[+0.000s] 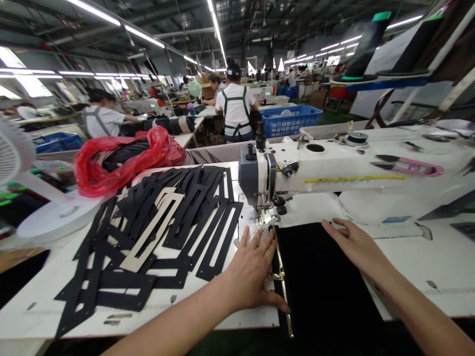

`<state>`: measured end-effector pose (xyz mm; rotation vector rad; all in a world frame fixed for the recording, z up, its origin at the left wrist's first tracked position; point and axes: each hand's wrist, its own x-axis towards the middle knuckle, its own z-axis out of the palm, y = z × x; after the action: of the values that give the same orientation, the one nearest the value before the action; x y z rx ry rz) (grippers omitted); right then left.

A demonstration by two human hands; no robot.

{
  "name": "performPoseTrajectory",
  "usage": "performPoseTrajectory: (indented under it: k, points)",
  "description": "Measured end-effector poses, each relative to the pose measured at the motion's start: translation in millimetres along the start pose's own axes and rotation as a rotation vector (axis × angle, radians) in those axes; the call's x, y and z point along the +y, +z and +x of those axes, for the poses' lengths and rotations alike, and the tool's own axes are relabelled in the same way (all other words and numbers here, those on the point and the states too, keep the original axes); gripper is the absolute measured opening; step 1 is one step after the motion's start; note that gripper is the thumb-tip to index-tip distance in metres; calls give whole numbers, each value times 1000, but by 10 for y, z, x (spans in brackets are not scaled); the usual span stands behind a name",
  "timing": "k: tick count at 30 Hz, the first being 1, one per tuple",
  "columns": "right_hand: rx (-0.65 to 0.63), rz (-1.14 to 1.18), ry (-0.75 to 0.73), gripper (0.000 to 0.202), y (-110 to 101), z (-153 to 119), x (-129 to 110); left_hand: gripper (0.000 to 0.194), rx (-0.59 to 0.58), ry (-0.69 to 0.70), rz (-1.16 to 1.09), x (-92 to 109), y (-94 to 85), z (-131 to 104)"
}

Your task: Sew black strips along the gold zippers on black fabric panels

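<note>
A black fabric panel [322, 277] lies on the sewing machine bed and hangs over the table's front edge. Along its left side runs a gold metal zipper [282, 282] with a slider partway down. My left hand [254, 269] rests flat with fingers spread, its fingertips near the zipper's top end and its thumb across the teeth. My right hand [356, 244] lies at the panel's upper right corner, fingers stretched out and touching the edge. The panel's top edge sits just in front of the presser foot [266, 216] of the white sewing machine [334, 168].
Black slotted strips [218, 242] and a beige one [152, 232] are heaped left of the machine. Behind them sits a red plastic bag [126, 158], with a white fan [48, 207] at far left. Pink-handled snips [411, 165] lie on the machine arm. Co-workers sit beyond.
</note>
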<state>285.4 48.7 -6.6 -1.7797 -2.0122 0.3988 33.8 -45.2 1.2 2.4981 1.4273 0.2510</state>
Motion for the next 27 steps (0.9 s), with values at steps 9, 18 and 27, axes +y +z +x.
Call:
performPoseTrajectory:
  k: [9,18,27]
  points:
    - [80,-225,-113,33,102,16,-107,105,6,11,67,31,-24,5]
    - [207,-433,-603,55,164,-431,-485,108,0,-12,112,59,-60,40]
    - [22,-370,-774,47,398,-646,-387,105,73,21,76,21,-42,55]
